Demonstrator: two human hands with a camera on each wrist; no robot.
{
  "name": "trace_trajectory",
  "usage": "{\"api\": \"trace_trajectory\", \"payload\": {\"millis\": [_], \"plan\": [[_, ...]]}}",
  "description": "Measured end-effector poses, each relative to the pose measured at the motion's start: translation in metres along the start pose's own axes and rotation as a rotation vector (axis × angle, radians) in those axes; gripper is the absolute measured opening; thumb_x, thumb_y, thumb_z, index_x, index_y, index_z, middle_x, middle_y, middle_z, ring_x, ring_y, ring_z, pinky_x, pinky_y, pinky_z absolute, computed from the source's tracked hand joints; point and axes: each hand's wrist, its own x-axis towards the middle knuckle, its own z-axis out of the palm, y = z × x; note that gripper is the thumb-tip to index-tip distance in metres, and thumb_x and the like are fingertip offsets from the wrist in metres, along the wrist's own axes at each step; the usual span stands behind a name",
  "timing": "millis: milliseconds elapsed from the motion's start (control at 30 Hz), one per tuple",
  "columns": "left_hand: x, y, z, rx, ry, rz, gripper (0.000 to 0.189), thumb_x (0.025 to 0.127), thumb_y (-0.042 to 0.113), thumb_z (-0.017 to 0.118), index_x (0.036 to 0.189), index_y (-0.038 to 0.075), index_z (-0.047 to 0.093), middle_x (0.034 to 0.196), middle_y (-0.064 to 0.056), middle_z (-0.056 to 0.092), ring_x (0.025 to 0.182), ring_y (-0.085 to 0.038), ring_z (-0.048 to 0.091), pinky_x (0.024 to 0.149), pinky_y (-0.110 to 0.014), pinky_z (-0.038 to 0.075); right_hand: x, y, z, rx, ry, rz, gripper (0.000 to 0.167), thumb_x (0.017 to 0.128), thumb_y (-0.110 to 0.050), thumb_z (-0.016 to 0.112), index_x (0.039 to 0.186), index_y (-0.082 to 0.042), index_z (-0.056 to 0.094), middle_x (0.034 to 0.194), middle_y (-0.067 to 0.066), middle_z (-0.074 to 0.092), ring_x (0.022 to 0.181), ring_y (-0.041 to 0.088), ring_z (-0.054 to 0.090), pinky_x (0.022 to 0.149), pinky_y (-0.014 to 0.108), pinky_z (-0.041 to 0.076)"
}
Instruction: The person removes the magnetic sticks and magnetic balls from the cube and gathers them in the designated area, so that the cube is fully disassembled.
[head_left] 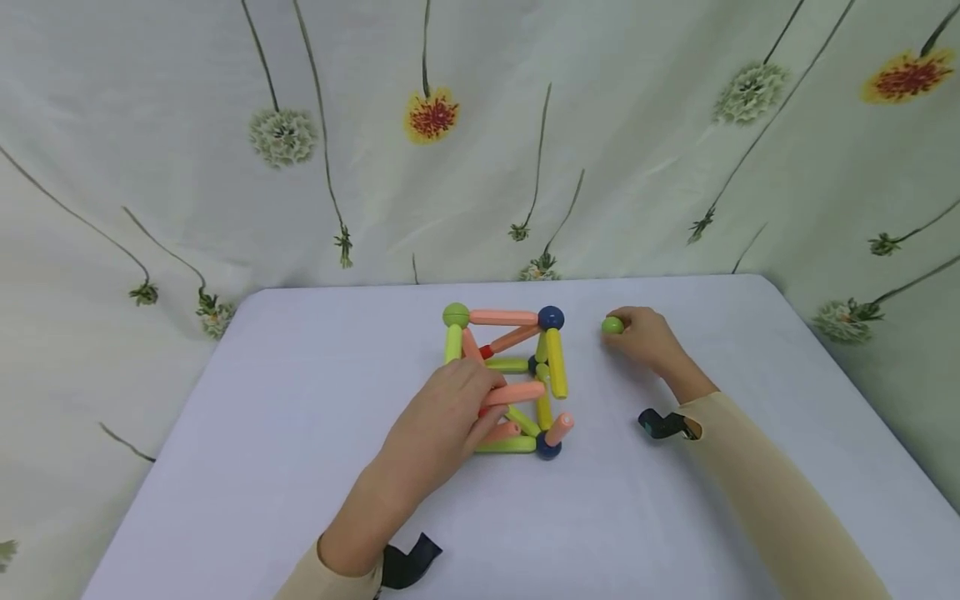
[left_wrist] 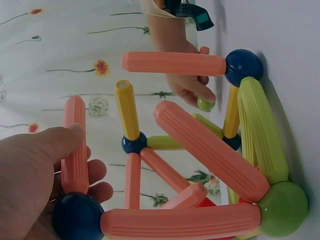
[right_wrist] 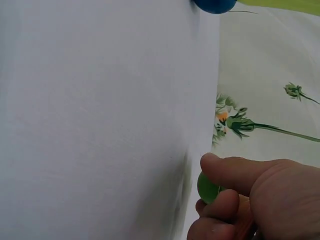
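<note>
The left hand (head_left: 442, 417) pinches a salmon rod (head_left: 517, 393), one end of which meets a blue ball (left_wrist: 77, 219), at the rod-and-ball frame (head_left: 510, 365) standing on the white table (head_left: 300, 467). The right hand (head_left: 647, 337) pinches a green ball (head_left: 612, 325) between thumb and fingers, right of the frame and apart from it.

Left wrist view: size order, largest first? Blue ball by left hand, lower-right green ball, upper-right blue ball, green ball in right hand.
1. Blue ball by the left hand, lower-right green ball: alike, unranked
2. Upper-right blue ball
3. Green ball in the right hand, partly covered
</note>
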Motion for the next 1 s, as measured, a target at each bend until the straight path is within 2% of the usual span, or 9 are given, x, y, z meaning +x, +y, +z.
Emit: {"api": "trace_trajectory", "payload": {"millis": [133, 433, 600, 767, 1000], "plan": [[-0.001, 0.002, 0.002, -0.007, -0.015, -0.003, 0.030, 0.086, 0.029, 0.076, 0.107, 0.014, 0.061, 0.092, 0.007, 0.054, 0.090, -0.012, 0.048, 0.081, -0.027, 0.044, 0.008, 0.003, 0.004, -0.026, 0.010, 0.021, 0.046, 0.090, -0.017, 0.068, 0.131, -0.002, 0.055, 0.121, 0.018, 0.056, 0.106, 0.033, 0.051, 0.091, 0.047, 0.046], [0.001, 0.003, -0.001, 0.022, -0.024, -0.014, 0.026, 0.087, 0.021, 0.076, 0.108, 0.012, 0.062, 0.094, 0.004, 0.057, 0.094, -0.014, 0.050, 0.091, -0.029, 0.044, 0.012, 0.007, 0.005, -0.004, 0.004, 0.035, 0.052, 0.087, -0.019, 0.073, 0.133, -0.006, 0.052, 0.124, 0.018, 0.052, 0.106, 0.033, 0.050, 0.092, 0.048, 0.045], [0.001, 0.002, 0.000, 0.032, -0.015, -0.010, 0.023, 0.088, 0.022, 0.075, 0.104, 0.013, 0.062, 0.092, 0.005, 0.055, 0.092, -0.013, 0.049, 0.089, -0.029, 0.044, 0.010, 0.005, 0.002, 0.038, -0.001, 0.065, 0.057, 0.086, -0.022, 0.073, 0.135, -0.007, 0.050, 0.124, 0.018, 0.051, 0.105, 0.034, 0.051, 0.091, 0.048, 0.046], [0.000, 0.001, 0.001, 0.036, -0.010, -0.007, 0.028, 0.087, 0.030, 0.076, 0.105, 0.015, 0.062, 0.093, 0.007, 0.054, 0.093, -0.012, 0.048, 0.087, -0.027, 0.044, 0.006, 0.005, -0.001, 0.061, -0.010, 0.088, 0.055, 0.087, -0.023, 0.072, 0.135, -0.009, 0.049, 0.124, 0.017, 0.051, 0.105, 0.034, 0.051, 0.089, 0.046, 0.048], [0.000, 0.001, 0.002, 0.021, 0.011, 0.007, 0.031, 0.085, 0.032, 0.076, 0.107, 0.015, 0.062, 0.094, 0.007, 0.055, 0.093, -0.013, 0.049, 0.085, -0.027, 0.043, 0.000, 0.005, -0.005, 0.063, -0.018, 0.084, 0.055, 0.089, -0.023, 0.069, 0.137, -0.008, 0.047, 0.127, 0.018, 0.051, 0.107, 0.034, 0.051, 0.088, 0.046, 0.048]]}}
